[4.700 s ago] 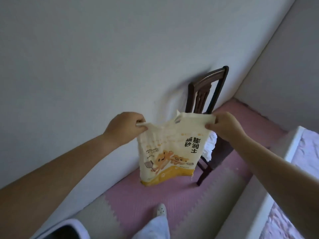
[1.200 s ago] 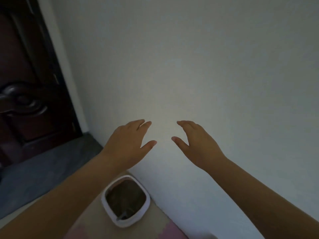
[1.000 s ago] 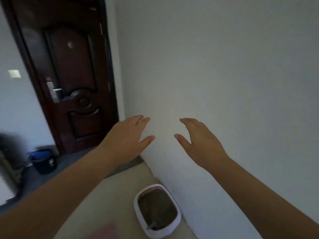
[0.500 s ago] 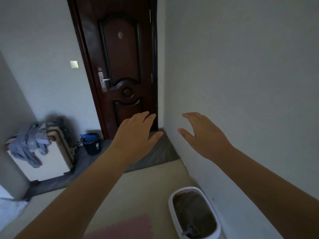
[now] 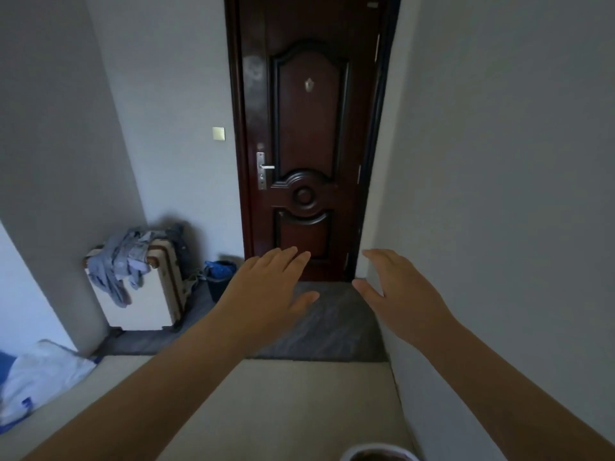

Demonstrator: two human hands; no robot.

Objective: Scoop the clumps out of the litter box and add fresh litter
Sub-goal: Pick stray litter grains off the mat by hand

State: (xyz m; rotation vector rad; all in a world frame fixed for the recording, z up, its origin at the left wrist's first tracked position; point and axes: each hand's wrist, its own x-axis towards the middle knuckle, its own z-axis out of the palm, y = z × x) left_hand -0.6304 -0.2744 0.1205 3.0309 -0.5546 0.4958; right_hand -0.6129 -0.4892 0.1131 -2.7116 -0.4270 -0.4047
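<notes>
Your left hand [image 5: 269, 287] and right hand [image 5: 396, 294] reach forward with fingers spread, holding nothing, likely freed for the scoop. The litter box [image 5: 377, 455] sits at the bottom edge by the right wall, only its rim showing, well below both hands.

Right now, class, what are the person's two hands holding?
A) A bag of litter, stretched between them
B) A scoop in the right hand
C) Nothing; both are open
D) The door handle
C: the left hand and the right hand are held out with fingers straight and nothing in them, above the litter box, whose rim shows at the bottom edge.
</notes>
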